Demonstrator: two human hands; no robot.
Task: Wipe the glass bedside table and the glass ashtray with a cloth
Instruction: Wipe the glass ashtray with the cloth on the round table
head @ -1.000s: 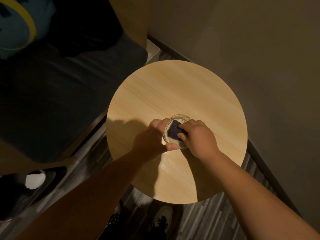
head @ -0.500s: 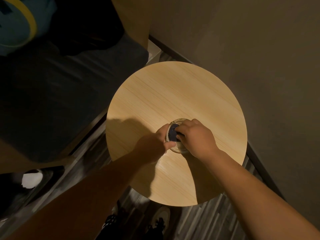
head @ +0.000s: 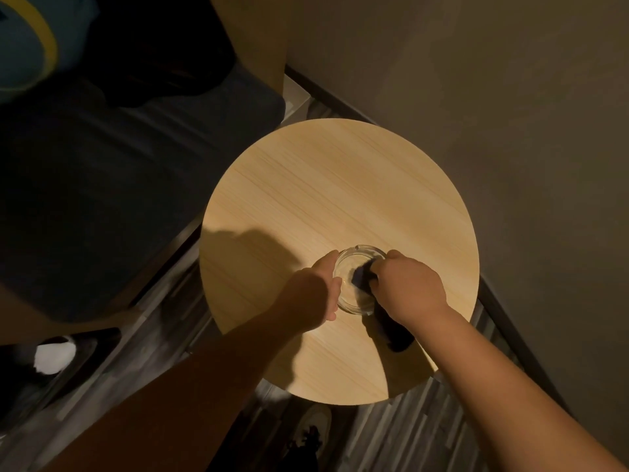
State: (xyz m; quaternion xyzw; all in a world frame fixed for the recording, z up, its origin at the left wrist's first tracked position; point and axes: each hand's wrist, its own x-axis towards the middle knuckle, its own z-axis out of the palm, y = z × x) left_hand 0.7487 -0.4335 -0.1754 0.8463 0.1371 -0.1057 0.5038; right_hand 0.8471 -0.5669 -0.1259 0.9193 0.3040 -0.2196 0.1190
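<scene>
Glass ashtray (head: 354,287) sits lower centre of frame on round table (head: 340,199), between both hands; its left rim is clasped by left hand (head: 315,291), dark cloth (head: 362,275) is pinched inside the bowl by right hand (head: 406,287), the nearer for wiping

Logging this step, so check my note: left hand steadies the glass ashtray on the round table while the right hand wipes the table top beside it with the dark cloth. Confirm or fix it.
One thing is wrong. The right hand is not wiping the table top: it presses the dark cloth inside the glass ashtray. The rest holds: the left hand steadies the ashtray's side on the round table. The head view shows this.
</scene>
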